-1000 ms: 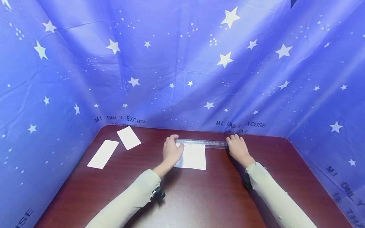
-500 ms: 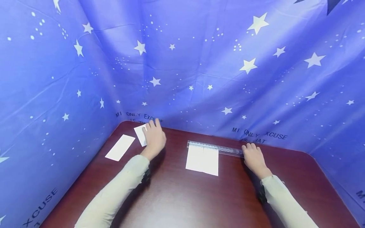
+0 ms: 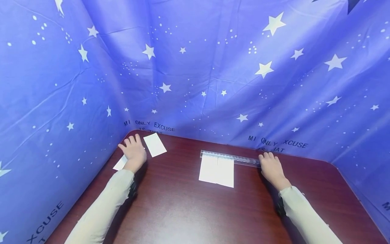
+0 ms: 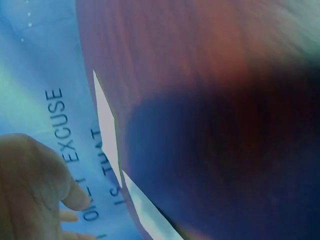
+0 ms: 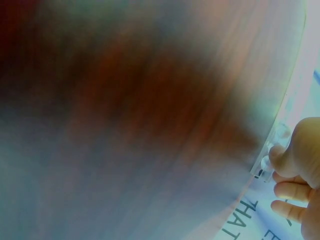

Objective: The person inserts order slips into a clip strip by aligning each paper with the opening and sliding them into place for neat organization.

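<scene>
Ruler (image 3: 234,159) at my one o'clock, over the twelve-o'clock edge of white paper (image 3: 216,173). My right hand (image 3: 272,171) pinches its three-o'clock end; a tug could skew both. My left hand (image 3: 134,152), fingers spread, partly hides a card (image 3: 120,164) at eleven, contact unclear; brushing could shift it.

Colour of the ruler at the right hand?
Clear and see-through; the ruler shows best in the head view.

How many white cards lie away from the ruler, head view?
2: the far card lies just right of the left hand; the near card is partly hidden by that hand. Another could be hidden there too.
</scene>
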### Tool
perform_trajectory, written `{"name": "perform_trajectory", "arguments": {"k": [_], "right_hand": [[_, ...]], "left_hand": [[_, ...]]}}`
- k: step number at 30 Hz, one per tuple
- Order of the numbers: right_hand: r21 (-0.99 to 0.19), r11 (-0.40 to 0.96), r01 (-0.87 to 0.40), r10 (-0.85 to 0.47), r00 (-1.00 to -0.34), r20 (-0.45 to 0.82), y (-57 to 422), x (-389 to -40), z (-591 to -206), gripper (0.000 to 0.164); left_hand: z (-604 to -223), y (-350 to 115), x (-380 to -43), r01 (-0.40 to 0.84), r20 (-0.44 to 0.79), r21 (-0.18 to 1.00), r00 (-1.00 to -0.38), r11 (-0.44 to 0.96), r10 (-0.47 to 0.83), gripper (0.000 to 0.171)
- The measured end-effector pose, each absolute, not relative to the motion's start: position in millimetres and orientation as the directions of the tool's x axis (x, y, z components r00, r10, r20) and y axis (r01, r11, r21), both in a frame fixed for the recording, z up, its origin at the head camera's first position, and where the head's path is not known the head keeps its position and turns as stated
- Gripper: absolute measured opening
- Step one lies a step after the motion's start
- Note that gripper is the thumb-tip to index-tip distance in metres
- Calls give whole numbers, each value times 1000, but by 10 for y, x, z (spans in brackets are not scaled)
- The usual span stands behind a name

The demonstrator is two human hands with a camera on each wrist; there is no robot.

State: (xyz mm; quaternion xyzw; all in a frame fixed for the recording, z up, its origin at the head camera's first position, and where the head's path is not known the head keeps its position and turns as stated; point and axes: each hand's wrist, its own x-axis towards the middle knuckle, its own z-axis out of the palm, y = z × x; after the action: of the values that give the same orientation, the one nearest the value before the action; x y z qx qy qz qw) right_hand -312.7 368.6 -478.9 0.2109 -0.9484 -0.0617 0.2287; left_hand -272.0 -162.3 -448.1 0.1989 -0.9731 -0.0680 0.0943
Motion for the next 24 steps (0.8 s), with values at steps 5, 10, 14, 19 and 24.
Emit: {"name": "perform_trajectory", "arguments": {"k": [5, 10, 14, 19, 24], "right_hand": [[213, 905, -368, -424, -813, 399, 3686, -3126, -4782, 33], [205, 906, -371, -423, -815, 396, 3680, -3136, -4787, 31], [204, 905, -373, -424, -812, 401, 3673, -3131, -4781, 30], [203, 905, -373, -425, -811, 403, 3669, -3130, -4780, 29], [203, 906, -373, -424, -814, 397, 3674, -3140, -4793, 28]], "left_hand": [[-4538, -1770, -2598, -382, 54, 179, -916, 907, -397, 56], [-4552, -1855, -2487, -395, -21, 164, -918, 904, -397, 61], [-4547, -1890, -2444, -428, -106, 141, -903, 893, -416, 74], [-4591, -1923, -2424, -460, -176, 122, -882, 880, -437, 77], [-4637, -1946, -2436, -459, -188, 125, -882, 880, -433, 70]]}}
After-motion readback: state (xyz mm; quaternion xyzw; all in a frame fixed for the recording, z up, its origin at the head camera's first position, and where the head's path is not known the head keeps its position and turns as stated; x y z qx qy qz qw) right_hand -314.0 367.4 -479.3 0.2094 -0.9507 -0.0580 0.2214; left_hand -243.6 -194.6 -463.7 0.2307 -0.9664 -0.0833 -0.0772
